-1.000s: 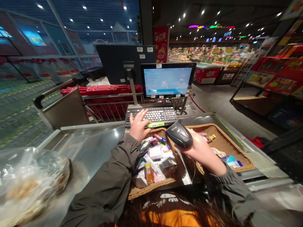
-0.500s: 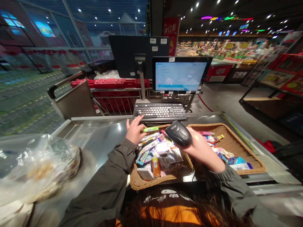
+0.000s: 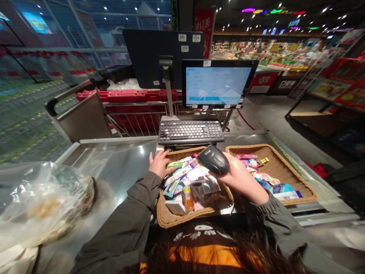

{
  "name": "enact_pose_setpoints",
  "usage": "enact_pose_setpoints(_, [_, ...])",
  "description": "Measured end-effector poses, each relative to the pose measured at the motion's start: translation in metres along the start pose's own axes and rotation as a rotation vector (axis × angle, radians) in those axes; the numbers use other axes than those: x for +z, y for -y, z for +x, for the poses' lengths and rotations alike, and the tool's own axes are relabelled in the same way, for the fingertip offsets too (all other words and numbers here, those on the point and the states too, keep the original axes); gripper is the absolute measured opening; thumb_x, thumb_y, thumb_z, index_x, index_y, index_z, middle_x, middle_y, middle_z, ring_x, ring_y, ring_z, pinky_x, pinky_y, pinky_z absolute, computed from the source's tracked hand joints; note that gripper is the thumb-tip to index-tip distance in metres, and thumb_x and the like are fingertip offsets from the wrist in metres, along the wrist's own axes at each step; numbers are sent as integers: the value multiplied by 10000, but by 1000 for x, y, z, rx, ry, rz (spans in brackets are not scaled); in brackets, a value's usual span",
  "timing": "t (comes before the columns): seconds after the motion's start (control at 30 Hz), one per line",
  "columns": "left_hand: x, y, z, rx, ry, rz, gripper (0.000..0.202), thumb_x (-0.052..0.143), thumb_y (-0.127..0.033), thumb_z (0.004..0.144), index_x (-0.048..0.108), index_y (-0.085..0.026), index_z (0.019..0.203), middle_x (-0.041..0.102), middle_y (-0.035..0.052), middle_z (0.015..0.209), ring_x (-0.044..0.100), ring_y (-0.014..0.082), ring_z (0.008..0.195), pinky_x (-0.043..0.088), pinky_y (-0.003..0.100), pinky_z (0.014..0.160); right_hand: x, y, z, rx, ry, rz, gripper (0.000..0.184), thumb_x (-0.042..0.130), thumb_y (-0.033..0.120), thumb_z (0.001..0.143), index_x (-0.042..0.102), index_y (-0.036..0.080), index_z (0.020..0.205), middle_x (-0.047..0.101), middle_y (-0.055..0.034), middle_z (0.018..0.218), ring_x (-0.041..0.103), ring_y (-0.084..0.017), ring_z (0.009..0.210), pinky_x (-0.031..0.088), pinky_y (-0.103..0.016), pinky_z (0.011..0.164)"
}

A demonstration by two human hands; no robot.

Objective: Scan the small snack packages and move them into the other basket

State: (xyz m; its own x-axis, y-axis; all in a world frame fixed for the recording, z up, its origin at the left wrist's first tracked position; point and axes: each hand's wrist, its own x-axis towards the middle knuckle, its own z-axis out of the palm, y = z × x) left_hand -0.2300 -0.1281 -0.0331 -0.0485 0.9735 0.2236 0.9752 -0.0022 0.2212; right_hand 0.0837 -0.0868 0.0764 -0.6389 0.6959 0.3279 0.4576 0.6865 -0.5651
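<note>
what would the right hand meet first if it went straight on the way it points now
Probably the keyboard, with the scanner in the right hand touching first; depth is unclear, so if the hand is low, the left basket's far rim could come sooner.

Blurred, stretched edges; glare on counter [image 3: 118,160]

The scanner [image 3: 213,160] is black, the packet [image 3: 175,164] green — both baskets [image 3: 285,171] woven tan.
</note>
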Motion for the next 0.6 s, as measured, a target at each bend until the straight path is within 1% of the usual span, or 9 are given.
enact_pose_setpoints(0.07, [4, 3, -1, -23, 69, 27, 67, 741, -304, 752, 738, -238, 769, 566, 115, 1432, 420, 388, 1398, 121, 769, 1109, -2, -3, -2, 7, -11, 7, 317, 695, 281, 764, 655, 175, 1060, 719, -128, 1075, 676, -287, 992, 538, -448, 867])
enact_pose_setpoints(0.13, [5, 4, -1, -33, 103, 55, 113, 721, -304, 764, 762, -253, 856, 560, 132, 1435, 417, 398, 1398, 134, 780, 1094, -5, -8, -5, 29, -32, 11, 343, 704, 306, 765, 646, 177, 1077, 720, -123, 1076, 680, -282, 981, 540, -448, 859])
enact_pose_setpoints(0.23, [-4, -1, 1, -8, 124, 99, 207, 698, -312, 790, 757, -272, 984, 530, 140, 1463, 389, 389, 1418, 161, 776, 1090, -15, -18, -14, 56, -62, -11, 365, 713, 342, 772, 641, 176, 1088, 718, -121, 1092, 681, -281, 994, 535, -444, 881])
enact_pose_setpoints(0.3, [-15, -11, 5, 33, 133, 117, 236, 702, -326, 792, 749, -275, 1018, 512, 137, 1480, 373, 384, 1429, 177, 766, 1095, -26, -27, -22, 83, -100, -51, 361, 713, 360, 779, 646, 175, 1081, 721, -123, 1090, 682, -287, 1001, 535, -437, 887])
enact_pose_setpoints(0.37, [-27, -27, 14, 100, 127, 118, 245, 705, -347, 794, 747, -276, 1025, 504, 132, 1487, 369, 384, 1431, 186, 753, 1106, -40, -36, -32, 129, -156, -96, 369, 712, 394, 784, 656, 169, 1072, 723, -132, 1085, 684, -300, 1001, 539, -438, 881])
enact_pose_setpoints(0.43, [-36, -49, 27, 195, 109, 104, 249, 697, -362, 806, 746, -280, 1036, 507, 124, 1487, 368, 379, 1432, 184, 739, 1119, -56, -47, -44, 188, -215, -132, 388, 713, 430, 785, 667, 166, 1065, 724, -137, 1077, 688, -308, 990, 544, -442, 872])
enact_pose_setpoints(0.53, [-42, -94, 52, 370, 103, 71, 276, 692, -382, 819, 737, -284, 1073, 512, 113, 1483, 366, 374, 1434, 169, 726, 1135, -80, -64, -63, 260, -315, -189, 376, 715, 467, 781, 687, 181, 1023, 730, -123, 1055, 691, -311, 973, 553, -448, 862])
enact_pose_setpoints(0.6, [-38, -128, 71, 487, 121, 53, 279, 701, -389, 816, 739, -276, 1068, 514, 108, 1482, 363, 374, 1434, 156, 719, 1144, -95, -77, -77, 285, -384, -229, 380, 719, 473, 776, 691, 188, 1026, 727, -119, 1066, 690, -313, 987, 556, -451, 871])
